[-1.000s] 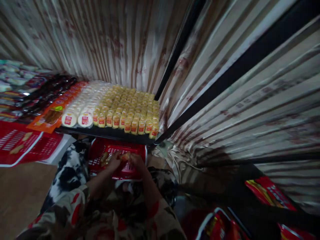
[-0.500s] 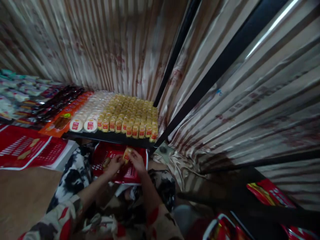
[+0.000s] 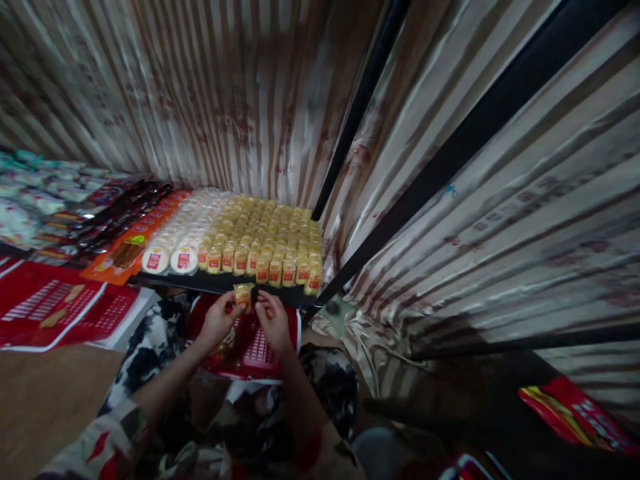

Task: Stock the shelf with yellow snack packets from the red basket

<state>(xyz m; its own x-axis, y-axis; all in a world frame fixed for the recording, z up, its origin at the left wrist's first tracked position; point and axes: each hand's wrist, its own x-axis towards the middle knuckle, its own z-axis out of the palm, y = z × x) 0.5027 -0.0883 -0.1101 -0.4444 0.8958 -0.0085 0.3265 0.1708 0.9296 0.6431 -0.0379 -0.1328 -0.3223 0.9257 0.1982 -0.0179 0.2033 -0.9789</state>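
Observation:
In my left hand (image 3: 219,319) I hold a small yellow wrapped snack packet (image 3: 243,295), pinched at its left side just before the shelf's front edge. My right hand (image 3: 273,321) is closed at the packet's right side, beside a small dark spot; what its fingertips grip is unclear. Below both hands, a red bag with a white basket print (image 3: 263,350) lies across my lap. A few blurred yellowish packets (image 3: 227,341) are on or in it. Rows of similar yellow packets (image 3: 270,243) fill the right end of the shelf.
Left along the dark shelf (image 3: 200,281) are round white packs (image 3: 184,261), an orange pack (image 3: 116,261) and dark packs. Another red bag (image 3: 60,307) lies at left. A black slanting post (image 3: 400,207) stands before the striped curtain (image 3: 225,100). Red packaging (image 3: 575,413) lies at lower right.
Both hands have lifted the yellow packet from over the red bag toward the shelf edge. The right fingers have shifted to its right side. The view has tilted slightly.

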